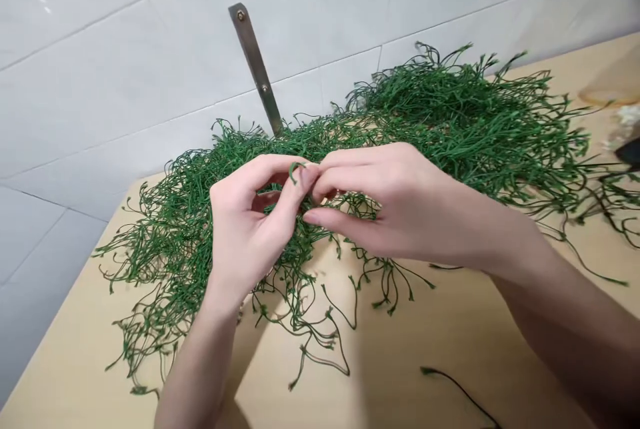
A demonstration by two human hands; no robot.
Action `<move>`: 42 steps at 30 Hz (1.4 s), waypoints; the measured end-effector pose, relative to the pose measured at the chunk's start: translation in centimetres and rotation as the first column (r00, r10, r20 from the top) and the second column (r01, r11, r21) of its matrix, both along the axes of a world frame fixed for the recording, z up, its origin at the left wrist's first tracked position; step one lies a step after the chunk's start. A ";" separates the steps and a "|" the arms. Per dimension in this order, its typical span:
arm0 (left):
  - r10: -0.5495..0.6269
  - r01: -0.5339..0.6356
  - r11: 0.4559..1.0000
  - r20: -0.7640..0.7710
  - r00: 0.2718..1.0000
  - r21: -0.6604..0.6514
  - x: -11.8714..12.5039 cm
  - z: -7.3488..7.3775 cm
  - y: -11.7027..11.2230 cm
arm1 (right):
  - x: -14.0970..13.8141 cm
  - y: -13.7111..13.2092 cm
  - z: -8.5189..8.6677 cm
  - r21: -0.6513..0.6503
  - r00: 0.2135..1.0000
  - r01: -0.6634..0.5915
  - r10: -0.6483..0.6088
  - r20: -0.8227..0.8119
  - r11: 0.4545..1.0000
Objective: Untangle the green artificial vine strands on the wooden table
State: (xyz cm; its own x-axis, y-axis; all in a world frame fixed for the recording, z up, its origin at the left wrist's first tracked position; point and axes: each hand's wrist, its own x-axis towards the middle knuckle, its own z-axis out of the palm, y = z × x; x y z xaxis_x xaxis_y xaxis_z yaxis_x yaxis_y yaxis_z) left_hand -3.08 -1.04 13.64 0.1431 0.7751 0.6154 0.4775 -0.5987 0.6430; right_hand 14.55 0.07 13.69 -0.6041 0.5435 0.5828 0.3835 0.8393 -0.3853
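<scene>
A big heap of thin green plastic stems point(450, 115) lies across the back of a light wooden table point(400, 349). My left hand point(250, 222) and my right hand point(395, 205) meet just above the heap's front edge. Both pinch the same small green stem point(295, 170), whose curled tip sticks up between my left thumb and forefinger. My right fingertips press against the left ones at that spot. Loose stems trail down under both hands towards the table's front.
A white tiled wall point(125, 82) stands right behind the table, with a metal bracket point(257, 69) screwed to it. A single dark stem point(460, 389) lies near the front edge. Blurred objects point(620, 115) sit at the far right.
</scene>
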 end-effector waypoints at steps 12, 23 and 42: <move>-0.208 0.222 0.954 0.089 0.974 -0.200 0.6 -0.4 1.2 | 2.2 1.4 0.5 -0.168 0.995 0.057 -0.070 -0.070 0.984; -0.203 0.231 0.899 0.115 0.972 -0.372 0.5 -1.3 1.4 | 1.5 1.8 0.0 -0.220 0.989 0.146 -0.151 -0.005 0.965; -0.503 0.666 0.626 0.443 0.742 -0.405 -0.6 -1.0 0.2 | -2.2 -2.2 0.1 -0.592 0.825 -0.399 -0.007 -0.565 0.700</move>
